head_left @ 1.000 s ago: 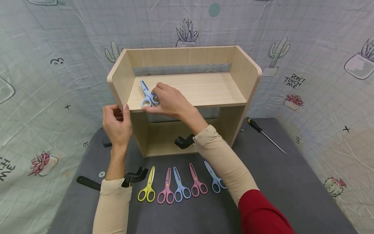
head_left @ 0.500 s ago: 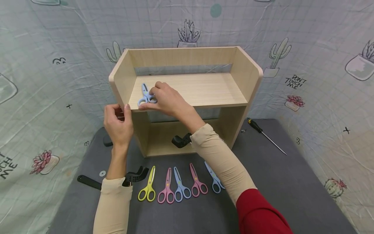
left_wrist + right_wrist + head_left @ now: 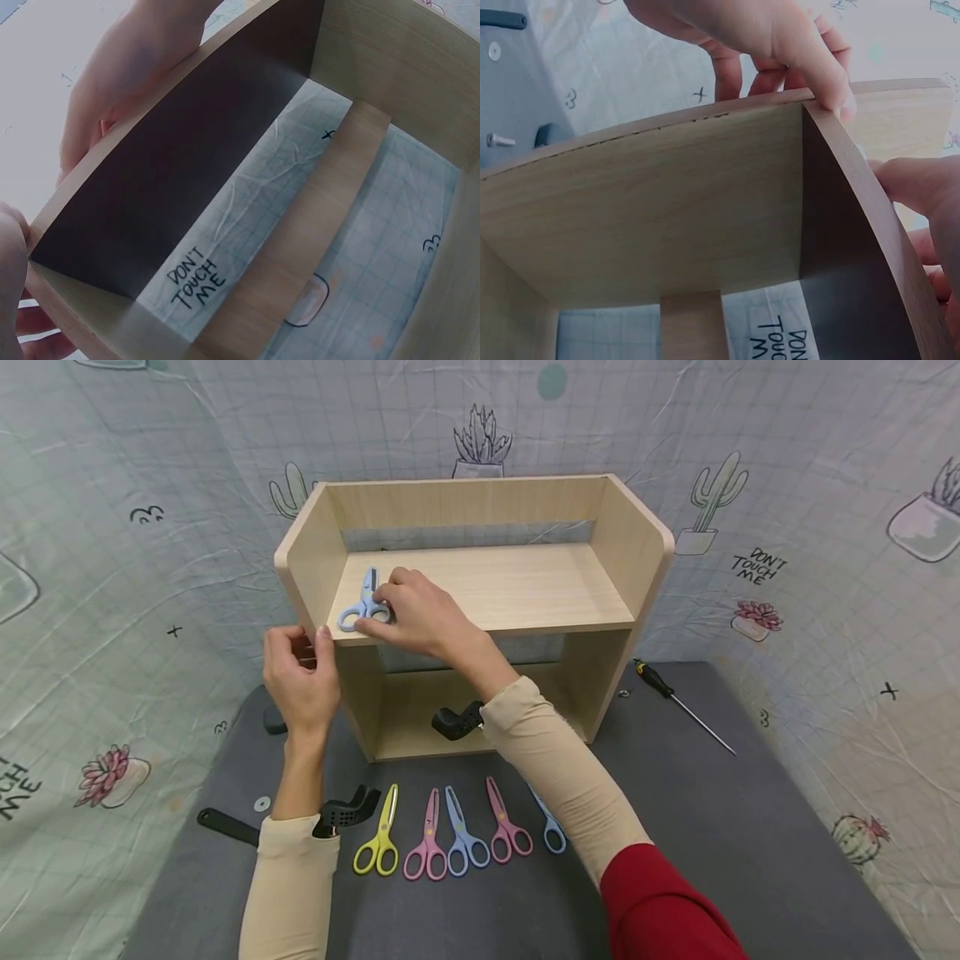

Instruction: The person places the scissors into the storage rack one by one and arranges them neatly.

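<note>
Scissors (image 3: 360,608), pale blue, flat on the top board of the shelf (image 3: 525,589), at its near left corner, just beside the left side panel. Long axis near to far: blades to the far side, tilted slightly right; finger loops toward the near edge, the left loop almost at the lip.

Right hand (image 3: 416,614) reaching in from the right, forearm crossing in front of the shelf, wrist raised, palm down. Fingers curled over the right loop, pinching it; the grip itself partly hidden by the knuckles.

Left hand (image 3: 300,681) upright, forearm rising from the near edge, thumb and fingers closed around the near edge of the left panel where the top board meets it. Same clamp in the right wrist view (image 3: 780,45): fingertips pressed on the panel's edge from outside. In the left wrist view, only a part of the hand (image 3: 127,90) behind the panel.

Hands near each other, apart, the panel corner between them.

On the grey mat (image 3: 712,810) near the shelf, a row of five more scissors (image 3: 450,835), blades to the far side: yellow, pink, blue, pink, blue, the last partly under the right sleeve. Screwdriver (image 3: 678,702) to the right of the shelf.
</note>
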A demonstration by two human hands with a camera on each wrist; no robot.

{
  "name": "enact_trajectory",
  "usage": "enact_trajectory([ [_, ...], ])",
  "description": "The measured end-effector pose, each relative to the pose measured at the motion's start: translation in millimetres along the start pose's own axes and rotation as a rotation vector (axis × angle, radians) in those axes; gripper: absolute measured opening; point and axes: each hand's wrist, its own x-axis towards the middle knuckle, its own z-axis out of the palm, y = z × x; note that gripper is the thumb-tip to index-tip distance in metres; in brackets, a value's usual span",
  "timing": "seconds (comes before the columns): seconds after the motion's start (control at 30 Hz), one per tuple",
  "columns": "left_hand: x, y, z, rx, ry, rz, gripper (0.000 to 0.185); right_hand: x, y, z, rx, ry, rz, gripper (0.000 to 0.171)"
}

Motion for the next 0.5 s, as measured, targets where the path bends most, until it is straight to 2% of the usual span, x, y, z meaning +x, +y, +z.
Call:
enact_trajectory([
  [0.5,-0.1,-0.4,0.4,0.002,-0.006,0.007,0.034,12.1,-10.0,3.5,-0.042,-0.048,0.02,0.052],
])
